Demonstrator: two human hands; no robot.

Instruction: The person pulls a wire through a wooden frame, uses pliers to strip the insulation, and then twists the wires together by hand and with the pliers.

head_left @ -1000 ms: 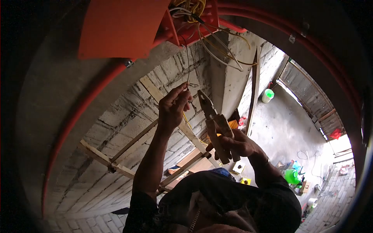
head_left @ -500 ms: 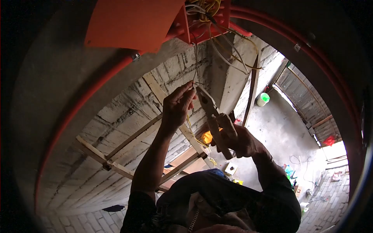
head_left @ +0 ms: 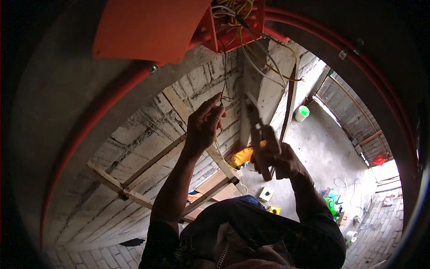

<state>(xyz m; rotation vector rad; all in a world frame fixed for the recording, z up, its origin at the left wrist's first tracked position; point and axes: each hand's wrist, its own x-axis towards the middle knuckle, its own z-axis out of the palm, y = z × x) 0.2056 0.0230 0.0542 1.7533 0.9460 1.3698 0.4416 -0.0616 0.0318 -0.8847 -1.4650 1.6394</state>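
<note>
My left hand [head_left: 204, 123] pinches a thin dark wire [head_left: 225, 71] that hangs from the red junction box [head_left: 237, 33]. A short bent wire end pokes out to the right of its fingertips. My right hand [head_left: 277, 157] is wrapped around the handles of pliers [head_left: 254, 110], whose jaws point up and are smeared by motion. The jaws stand to the right of the wire, apart from it. Yellow and white wires [head_left: 264, 56] are bundled in the box and loop down below it.
An orange-red cover panel [head_left: 148, 29] hangs beside the box. Red conduits [head_left: 96, 114] curve along the ceiling on both sides. A wooden frame [head_left: 123, 188] stands against the block wall. Far below, a white and green bucket [head_left: 303, 113] and scattered items lie on the floor.
The pliers in my right hand have moved right, away from the wire at my left fingertips. My left hand has stayed nearly in place, still pinching the wire.
</note>
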